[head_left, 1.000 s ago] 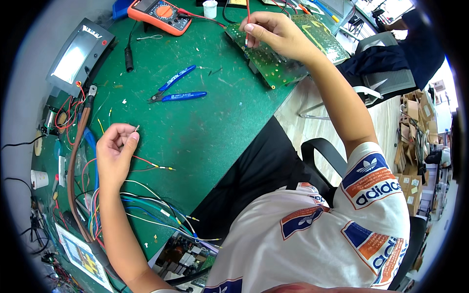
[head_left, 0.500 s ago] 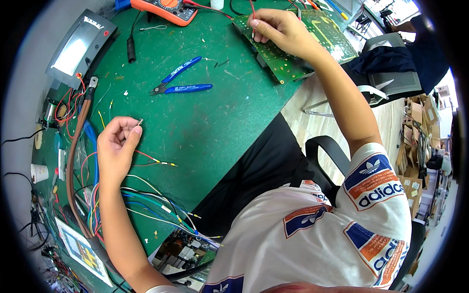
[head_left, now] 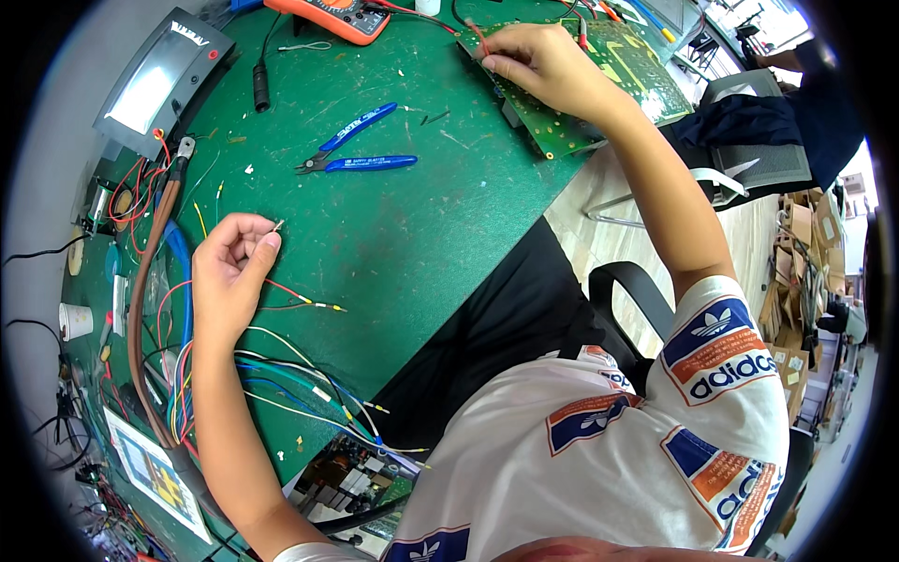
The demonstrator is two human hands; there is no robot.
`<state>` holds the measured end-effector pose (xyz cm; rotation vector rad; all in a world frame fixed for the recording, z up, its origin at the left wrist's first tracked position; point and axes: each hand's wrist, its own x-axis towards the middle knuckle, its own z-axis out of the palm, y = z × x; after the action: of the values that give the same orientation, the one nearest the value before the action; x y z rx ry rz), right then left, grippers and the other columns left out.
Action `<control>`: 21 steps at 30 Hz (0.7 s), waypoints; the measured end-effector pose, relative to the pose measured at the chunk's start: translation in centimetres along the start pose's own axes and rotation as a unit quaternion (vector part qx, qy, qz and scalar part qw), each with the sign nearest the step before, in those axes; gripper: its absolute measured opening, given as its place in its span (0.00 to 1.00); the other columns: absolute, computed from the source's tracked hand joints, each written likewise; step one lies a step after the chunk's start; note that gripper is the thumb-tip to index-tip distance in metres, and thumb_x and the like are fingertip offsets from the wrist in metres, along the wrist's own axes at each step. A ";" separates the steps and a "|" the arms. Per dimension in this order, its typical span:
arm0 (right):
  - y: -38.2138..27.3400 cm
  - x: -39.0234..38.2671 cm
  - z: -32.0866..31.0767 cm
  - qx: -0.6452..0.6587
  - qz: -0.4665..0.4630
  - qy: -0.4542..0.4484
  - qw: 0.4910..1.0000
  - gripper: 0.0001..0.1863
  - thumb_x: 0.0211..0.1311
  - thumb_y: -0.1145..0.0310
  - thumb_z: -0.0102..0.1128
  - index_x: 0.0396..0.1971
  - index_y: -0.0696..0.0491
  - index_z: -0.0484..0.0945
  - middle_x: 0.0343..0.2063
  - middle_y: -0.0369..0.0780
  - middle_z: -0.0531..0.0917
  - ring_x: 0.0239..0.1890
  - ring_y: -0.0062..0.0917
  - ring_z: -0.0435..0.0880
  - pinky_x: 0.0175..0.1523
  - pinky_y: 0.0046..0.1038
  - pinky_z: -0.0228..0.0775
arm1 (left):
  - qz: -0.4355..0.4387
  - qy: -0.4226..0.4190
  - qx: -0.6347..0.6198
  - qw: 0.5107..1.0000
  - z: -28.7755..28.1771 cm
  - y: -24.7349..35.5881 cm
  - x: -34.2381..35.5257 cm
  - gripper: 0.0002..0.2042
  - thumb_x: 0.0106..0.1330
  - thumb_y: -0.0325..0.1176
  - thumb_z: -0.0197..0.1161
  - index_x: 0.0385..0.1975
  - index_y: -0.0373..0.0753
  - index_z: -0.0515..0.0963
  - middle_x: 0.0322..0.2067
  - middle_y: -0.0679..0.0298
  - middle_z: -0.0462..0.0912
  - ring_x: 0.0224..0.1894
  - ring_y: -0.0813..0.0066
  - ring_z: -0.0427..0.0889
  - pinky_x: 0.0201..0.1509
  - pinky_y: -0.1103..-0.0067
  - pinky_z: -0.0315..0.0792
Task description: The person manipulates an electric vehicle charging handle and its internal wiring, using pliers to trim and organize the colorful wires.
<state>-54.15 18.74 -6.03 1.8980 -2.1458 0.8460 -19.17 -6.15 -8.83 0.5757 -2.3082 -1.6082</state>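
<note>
My left hand (head_left: pixel 229 276) is above the green mat at the left, thumb and forefinger pinched on a thin wire end (head_left: pixel 278 226) with a metallic tip. Its remaining fingers curl inward. At the far right of the mat, my right hand (head_left: pixel 552 67) pinches a slim red lead (head_left: pixel 480 39) over a green circuit board (head_left: pixel 552 131). The lead slants up and left from the fingers; its lower end is hidden. Between the hands lie blue-handled side cutters (head_left: pixel 361 163), jaws toward the left. Several coloured wires (head_left: pixel 300 379) with small end sleeves fan out beside my left forearm.
An orange multimeter (head_left: pixel 346 17) with red leads sits at the far edge. A grey bench device (head_left: pixel 169 80) stands at the far left. Thick brown cables (head_left: pixel 145 309) run along the left side. Another circuit assembly (head_left: pixel 351 473) lies near my body. A chair (head_left: pixel 758 103) stands at right.
My right hand has shifted slightly up the board, and the red lead has tilted left. My left hand keeps its pinch. The whole view has shifted slightly.
</note>
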 end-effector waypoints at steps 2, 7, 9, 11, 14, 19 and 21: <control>0.3 0.1 0.3 -0.047 -0.077 -0.005 0.996 0.10 0.64 0.71 0.61 0.42 0.57 0.84 0.36 0.47 0.84 0.39 0.43 0.83 0.45 0.37 0.76 | 0.000 -0.007 0.003 1.000 -0.1 -0.2 0.0 0.05 0.68 0.23 0.64 0.40 0.33 0.77 0.33 0.73 0.78 0.33 0.91 0.73 0.37 0.90 0.66; -1.1 -0.2 0.8 -0.103 -0.067 -0.036 0.992 0.11 0.66 0.69 0.59 0.45 0.57 0.83 0.35 0.45 0.80 0.38 0.43 0.83 0.44 0.40 0.76 | 0.004 -0.006 0.003 1.000 -0.1 -0.4 0.0 0.05 0.68 0.23 0.64 0.40 0.33 0.78 0.33 0.73 0.78 0.33 0.91 0.73 0.37 0.90 0.66; -1.3 -0.1 0.7 -0.104 -0.069 -0.031 0.992 0.12 0.67 0.68 0.59 0.45 0.57 0.83 0.35 0.46 0.81 0.37 0.44 0.83 0.44 0.40 0.75 | 0.006 0.001 0.002 1.000 0.1 -0.3 0.0 0.05 0.67 0.23 0.64 0.40 0.32 0.78 0.31 0.73 0.79 0.31 0.92 0.72 0.36 0.91 0.67; -1.2 0.3 0.5 -0.059 -0.085 -0.014 0.995 0.13 0.69 0.65 0.59 0.45 0.57 0.84 0.35 0.45 0.82 0.36 0.41 0.83 0.43 0.39 0.75 | 0.003 0.001 0.005 1.000 0.1 -0.2 0.0 0.05 0.67 0.23 0.64 0.40 0.32 0.78 0.31 0.73 0.79 0.31 0.92 0.72 0.36 0.91 0.67; 0.0 0.7 0.3 0.056 -0.013 -0.039 0.998 0.15 0.70 0.61 0.59 0.42 0.58 0.84 0.34 0.45 0.83 0.34 0.37 0.83 0.41 0.35 0.75 | 0.006 0.001 0.007 1.000 0.1 -0.1 0.0 0.05 0.67 0.23 0.64 0.40 0.32 0.78 0.31 0.73 0.79 0.31 0.92 0.72 0.36 0.91 0.67; -0.3 1.1 0.5 0.067 0.022 -0.089 0.994 0.15 0.71 0.62 0.59 0.36 0.61 0.83 0.28 0.43 0.81 0.31 0.30 0.78 0.39 0.29 0.71 | 0.009 -0.002 0.011 1.000 0.0 -0.2 -0.1 0.05 0.68 0.24 0.64 0.40 0.32 0.78 0.31 0.73 0.78 0.30 0.92 0.72 0.36 0.91 0.66; -0.3 1.1 0.9 0.063 0.003 -0.079 0.995 0.15 0.69 0.62 0.62 0.35 0.61 0.84 0.27 0.42 0.80 0.31 0.31 0.79 0.37 0.30 0.71 | 0.005 -0.003 0.013 1.000 0.1 -0.1 -0.1 0.05 0.67 0.24 0.65 0.39 0.32 0.78 0.31 0.73 0.78 0.30 0.92 0.71 0.35 0.91 0.66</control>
<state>-53.83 17.30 -6.14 2.0867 -2.2361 0.8795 -19.09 -6.09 -8.94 0.5653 -2.3365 -1.5788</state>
